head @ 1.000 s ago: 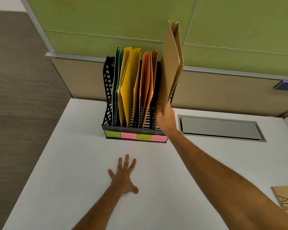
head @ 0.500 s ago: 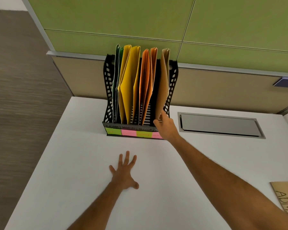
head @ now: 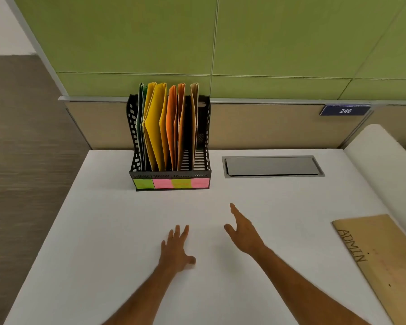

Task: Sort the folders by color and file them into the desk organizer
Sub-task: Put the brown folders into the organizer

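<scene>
Both hands empty, fingers spread: left hand [head: 176,250] flat, right hand [head: 243,229] hovering; I'd square the brown folder [head: 194,118] upright in the desk organizer [head: 204,146].

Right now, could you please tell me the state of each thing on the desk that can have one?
desk organizer: upright, holds all filed folders
green folders: filed, leftmost slot
yellow folders: filed, second slot
orange folders: filed, third slot
brown folder: filed, rightmost slot
ADMIN folder: flat on desk, not filed
cable hatch: closed
left hand: open, flat on desk
right hand: open, holding nothing
</scene>
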The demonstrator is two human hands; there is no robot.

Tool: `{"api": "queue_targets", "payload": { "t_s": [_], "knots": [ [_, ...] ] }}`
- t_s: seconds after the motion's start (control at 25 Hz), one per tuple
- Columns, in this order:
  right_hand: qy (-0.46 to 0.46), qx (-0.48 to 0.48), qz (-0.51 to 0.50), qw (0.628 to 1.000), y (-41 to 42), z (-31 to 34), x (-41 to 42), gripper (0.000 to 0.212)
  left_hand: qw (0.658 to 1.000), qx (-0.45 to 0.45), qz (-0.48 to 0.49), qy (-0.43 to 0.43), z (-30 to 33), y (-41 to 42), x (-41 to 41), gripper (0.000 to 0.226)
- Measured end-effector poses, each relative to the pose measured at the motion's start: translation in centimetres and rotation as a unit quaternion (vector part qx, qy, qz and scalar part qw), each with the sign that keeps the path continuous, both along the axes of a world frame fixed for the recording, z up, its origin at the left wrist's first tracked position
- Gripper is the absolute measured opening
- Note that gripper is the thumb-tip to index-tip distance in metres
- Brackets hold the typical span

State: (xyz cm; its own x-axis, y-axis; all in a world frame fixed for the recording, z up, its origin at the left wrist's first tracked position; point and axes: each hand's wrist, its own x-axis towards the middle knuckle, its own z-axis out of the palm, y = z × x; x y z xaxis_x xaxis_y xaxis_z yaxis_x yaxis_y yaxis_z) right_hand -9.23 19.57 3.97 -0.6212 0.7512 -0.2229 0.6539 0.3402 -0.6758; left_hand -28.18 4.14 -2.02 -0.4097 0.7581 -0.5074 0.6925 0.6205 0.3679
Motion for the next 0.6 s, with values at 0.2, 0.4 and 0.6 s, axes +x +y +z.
{"api": "queue_targets", "payload": {
  "t_s": [0.2, 0.4, 0.6],
  "knots": [
    [-0.021, 0.01, -0.005, 1.0, -3.2, -1.7, 9.7, 0.069, 0.999, 0.035, -0.017, -0.013, 1.4, -2.0, 7.1, 0.106],
    [-0.013, 0.002, -0.058, 0.998, -4.2, -1.8, 19.0, 0.069, 0.998, 0.054, -0.035, -0.029, 2.9, -1.8, 14.4, 0.101],
    [-0.035, -0.018, -0.108, 0.993, -3.2, -1.6, 28.9, 0.071, 0.996, 0.066, -0.044, -0.047, 4.5, -0.7, 22.5, 0.097]
  ]
}}
